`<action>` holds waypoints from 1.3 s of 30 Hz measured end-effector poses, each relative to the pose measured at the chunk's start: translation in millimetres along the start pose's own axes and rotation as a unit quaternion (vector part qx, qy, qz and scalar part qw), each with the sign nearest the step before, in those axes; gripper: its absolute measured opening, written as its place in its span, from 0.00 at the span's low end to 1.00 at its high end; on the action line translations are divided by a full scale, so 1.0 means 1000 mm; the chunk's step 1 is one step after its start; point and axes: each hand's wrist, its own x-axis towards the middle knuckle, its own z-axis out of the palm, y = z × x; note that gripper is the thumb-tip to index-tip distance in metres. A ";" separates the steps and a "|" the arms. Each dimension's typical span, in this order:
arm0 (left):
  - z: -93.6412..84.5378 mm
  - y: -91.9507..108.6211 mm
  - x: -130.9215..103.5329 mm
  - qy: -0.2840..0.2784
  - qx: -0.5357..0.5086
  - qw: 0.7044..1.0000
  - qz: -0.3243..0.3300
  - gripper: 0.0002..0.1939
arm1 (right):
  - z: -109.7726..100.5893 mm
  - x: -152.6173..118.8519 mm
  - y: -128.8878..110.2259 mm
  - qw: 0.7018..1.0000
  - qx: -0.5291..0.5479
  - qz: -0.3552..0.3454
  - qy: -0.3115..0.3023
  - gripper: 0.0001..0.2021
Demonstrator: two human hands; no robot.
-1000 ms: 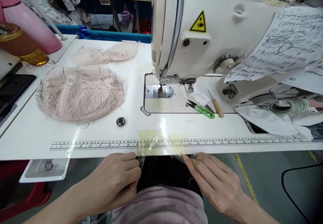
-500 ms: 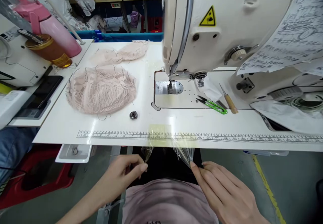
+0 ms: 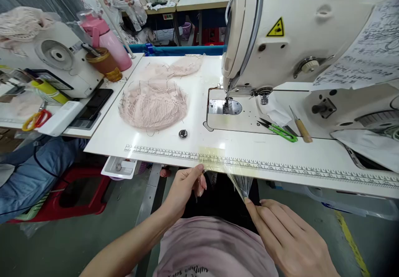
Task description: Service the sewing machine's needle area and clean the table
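Observation:
Clear plastic film (image 3: 241, 182) hangs from yellowish tape (image 3: 215, 158) at the front edge of the white sewing table (image 3: 156, 144). My right hand (image 3: 286, 231) pinches the lower end of the film and pulls it into a taut bunch. At the table edge, left of the film, my left hand (image 3: 187, 185) has its thumb against curled fingers by the tape; what it grips is too small to name. A printed ruler strip (image 3: 280, 167) runs along the edge. Pink lace fabric (image 3: 154, 104) lies on the table, with a metal bobbin case (image 3: 183, 133) near it.
A sewing machine (image 3: 293, 31) stands at the right, with green thread snips (image 3: 282, 132) and a wooden-handled awl (image 3: 302, 128) beside it. Further left are a pink bottle (image 3: 109, 40), a phone (image 3: 96, 103), a white tray (image 3: 120, 168), a red stool (image 3: 77, 194) and a seated person's leg (image 3: 37, 173).
The view has swung left. My left hand has risen to the table edge at the tape. My right hand still holds the stretched film.

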 end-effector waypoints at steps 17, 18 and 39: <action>0.020 -0.056 -0.048 0.091 0.145 0.985 0.017 0.39 | -0.002 -0.053 0.006 0.997 0.075 0.029 0.014 0.15; 0.019 -0.059 -0.051 0.088 0.150 0.985 0.016 0.39 | 0.000 -0.055 0.005 0.995 0.087 0.041 0.020 0.15; -0.035 -0.119 -0.095 -0.015 0.299 0.947 0.120 0.31 | -0.006 -0.084 -0.020 0.977 0.191 0.098 0.002 0.18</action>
